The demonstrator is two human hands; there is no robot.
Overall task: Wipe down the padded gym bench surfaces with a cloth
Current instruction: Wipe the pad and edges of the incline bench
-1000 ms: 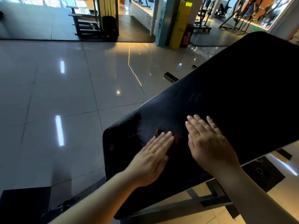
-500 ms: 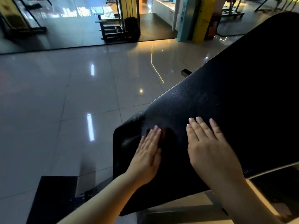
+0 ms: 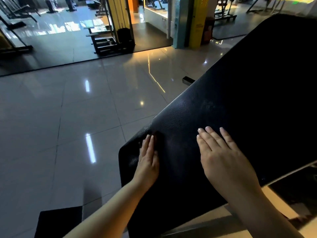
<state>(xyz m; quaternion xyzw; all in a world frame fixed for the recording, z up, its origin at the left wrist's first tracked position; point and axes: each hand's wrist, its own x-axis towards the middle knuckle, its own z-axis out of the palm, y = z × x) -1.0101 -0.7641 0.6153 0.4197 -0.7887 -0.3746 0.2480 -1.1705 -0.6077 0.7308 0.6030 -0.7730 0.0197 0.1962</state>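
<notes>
Cloth (image 3: 158,135) location? asks the checker.
Me: under my left hand (image 3: 148,162) fingertips, near the bench pad (image 3: 240,100) left edge, mostly hidden.
Checker: grip?
Me: nothing clenched. Left fingers straight, pressing the cloth flat. My right hand (image 3: 221,155) lies flat on the pad, apart from the cloth, holding nothing.

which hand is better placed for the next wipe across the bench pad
Left, probably. The left hand lies flat with its fingers on the dark cloth near the left edge of the bench pad. The right hand rests flat on bare pad, apart from the cloth.
</notes>
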